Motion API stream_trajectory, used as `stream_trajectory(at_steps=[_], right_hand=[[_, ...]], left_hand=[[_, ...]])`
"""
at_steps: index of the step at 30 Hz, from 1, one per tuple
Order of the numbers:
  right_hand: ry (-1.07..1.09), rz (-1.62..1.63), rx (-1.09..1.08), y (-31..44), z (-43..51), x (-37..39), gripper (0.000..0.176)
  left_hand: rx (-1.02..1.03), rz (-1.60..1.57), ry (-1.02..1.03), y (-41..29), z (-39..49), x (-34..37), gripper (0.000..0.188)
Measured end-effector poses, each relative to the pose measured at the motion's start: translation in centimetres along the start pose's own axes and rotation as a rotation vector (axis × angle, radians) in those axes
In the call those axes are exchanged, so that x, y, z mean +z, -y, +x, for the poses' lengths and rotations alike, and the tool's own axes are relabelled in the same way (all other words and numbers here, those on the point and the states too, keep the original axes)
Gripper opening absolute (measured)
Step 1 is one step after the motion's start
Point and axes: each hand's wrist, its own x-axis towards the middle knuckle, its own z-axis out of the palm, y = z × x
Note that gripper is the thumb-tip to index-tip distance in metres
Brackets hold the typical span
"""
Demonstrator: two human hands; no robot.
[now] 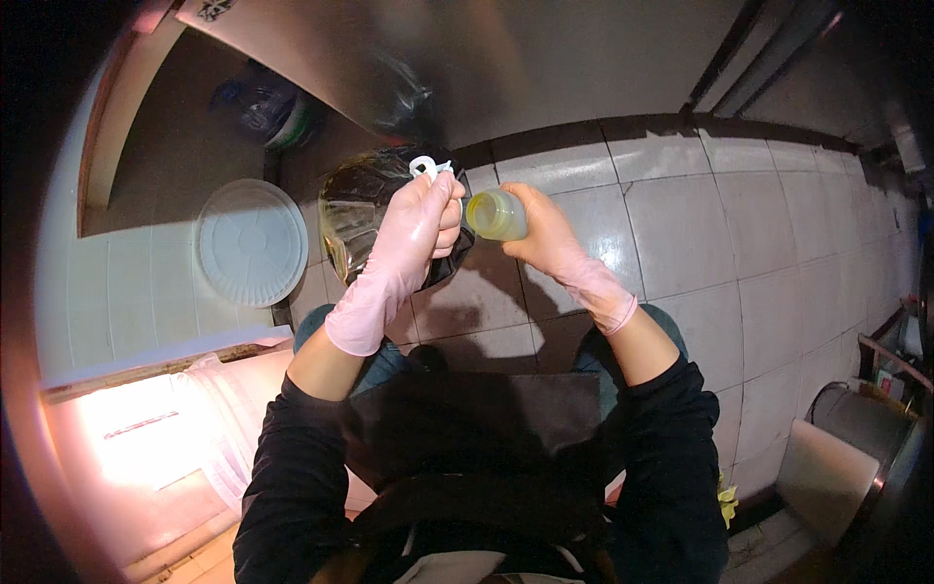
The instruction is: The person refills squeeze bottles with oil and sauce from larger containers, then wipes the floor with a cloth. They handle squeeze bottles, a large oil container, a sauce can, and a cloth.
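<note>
My left hand (pixel 423 219), in a thin pink glove, is closed around a white plastic piece (pixel 423 166). Its ring-like end sticks out above my fist; the rest is hidden, so its exact kind is unclear. My right hand (pixel 543 226), gloved too, grips a translucent bottle (pixel 498 214) with a yellowish tint. The bottle is tilted on its side, its uncapped round mouth towards my left hand, with a small gap between. Beneath my left hand is a shiny black plastic bag (pixel 357 208), partly covered by hand and wrist.
A round white plastic lid (pixel 252 242) leans against the tiled wall at left. Behind it, a large bottle (pixel 273 117) stands in shadow under a metal counter (pixel 467 66). Pale tiles (pixel 678 226) cover the floor. A grey bin-like container (pixel 850 420) is at right.
</note>
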Motion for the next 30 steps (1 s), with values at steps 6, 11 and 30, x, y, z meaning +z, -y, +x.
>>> stream_trajectory(at_steps=[6,11,30], right_hand=[[0.016,-0.015,0.093,-1.1,-1.4,-0.8,0.071],[0.023,-0.087,0.163,-2.7,-2.8,-2.3,0.069],[0.053,-0.063,0.262,-6.0,-4.9,-3.0,0.074]], left_hand=[[-0.051,-0.019,0.077,1.8,0.9,1.9,0.03],[-0.082,-0.016,0.161,3.7,2.1,3.7,0.03],[-0.152,-0.093,0.285,5.9,4.6,5.7,0.027]])
